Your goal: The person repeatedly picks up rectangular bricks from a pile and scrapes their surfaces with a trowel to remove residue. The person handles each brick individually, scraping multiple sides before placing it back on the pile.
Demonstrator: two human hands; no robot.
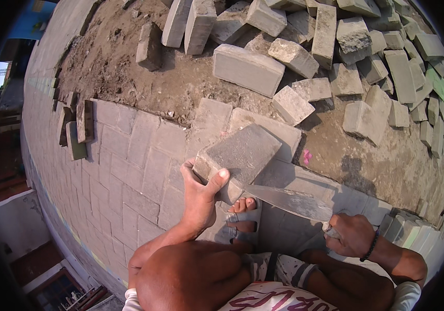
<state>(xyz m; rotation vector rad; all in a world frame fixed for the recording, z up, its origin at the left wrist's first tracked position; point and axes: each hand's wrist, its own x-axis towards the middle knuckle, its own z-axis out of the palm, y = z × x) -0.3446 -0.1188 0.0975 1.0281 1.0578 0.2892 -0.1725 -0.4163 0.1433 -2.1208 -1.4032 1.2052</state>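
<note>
Grey concrete: one paving block [245, 150], held tilted over the laid paving [118, 147], its broad face up and its near left end in my left hand [199, 197]. That hand is clamped on it, thumb pressed to the near side face, fingers wrapped round the left end; the bulk of the block extends forward and right, beyond the grip. Whether its far end rests on the pavers beneath, I cannot tell. Metal: one trowel [294, 202], handle enclosed by my closed right hand [351, 236], blade pointing left, tip at the block's near right edge; contact there cannot be made out. Dark beads: one bracelet [370, 246], on my right wrist. White cloth: one shirt [284, 299], bearing large dark-red lettering, creased and cut by the lower edge, only partly legible. Loose blocks [325, 41]: one heap, on bare soil [113, 67] ahead. Pink: one small scrap [307, 156], on soil right of the held block.
</note>
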